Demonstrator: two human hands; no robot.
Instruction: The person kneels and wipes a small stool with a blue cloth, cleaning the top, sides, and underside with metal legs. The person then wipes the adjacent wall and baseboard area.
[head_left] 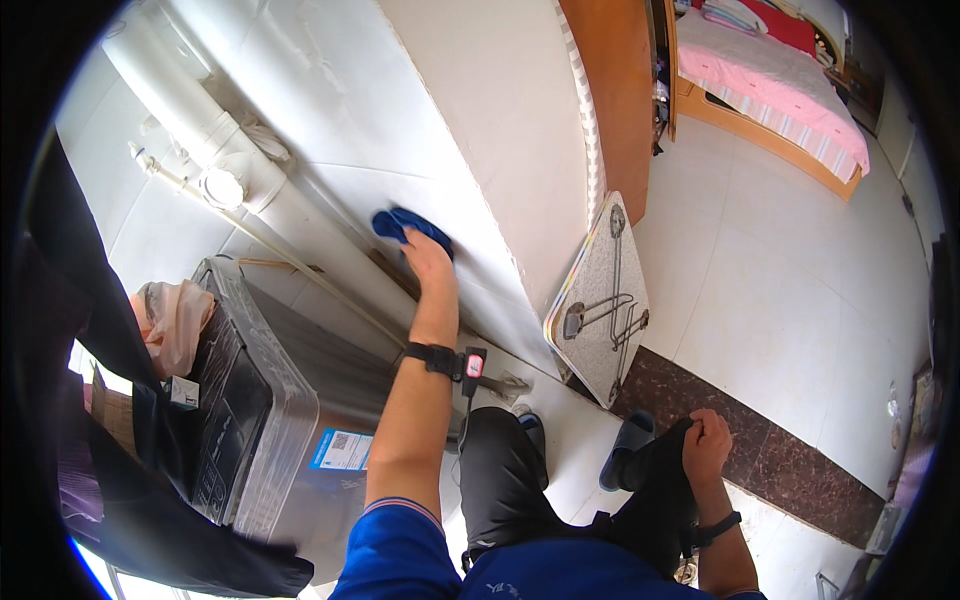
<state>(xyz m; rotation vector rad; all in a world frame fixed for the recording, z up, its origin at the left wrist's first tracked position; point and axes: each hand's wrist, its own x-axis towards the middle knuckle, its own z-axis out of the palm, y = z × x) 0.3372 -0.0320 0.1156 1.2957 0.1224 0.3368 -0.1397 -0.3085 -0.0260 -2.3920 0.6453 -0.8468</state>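
Observation:
With my left arm stretched forward, my left hand (428,257) holds a dark blue cloth (407,221) against the white tiled wall (350,130). Its fingers are closed on the cloth and partly hidden by it. My right hand (706,443) rests at my right knee, on the black trousers (655,490). The fingers there are curled in, with no object visible in them. A black band with a small device (470,368) sits on my left wrist, and another black band (718,530) is on the right one.
White pipes (225,150) run along the wall at left. Below them stands a large clear plastic bin with a dark lid (240,420), plastic bags (172,325) on top. A folded table (595,310) leans by the wall's end. Beyond a dark threshold (760,440) stands a bed (770,90).

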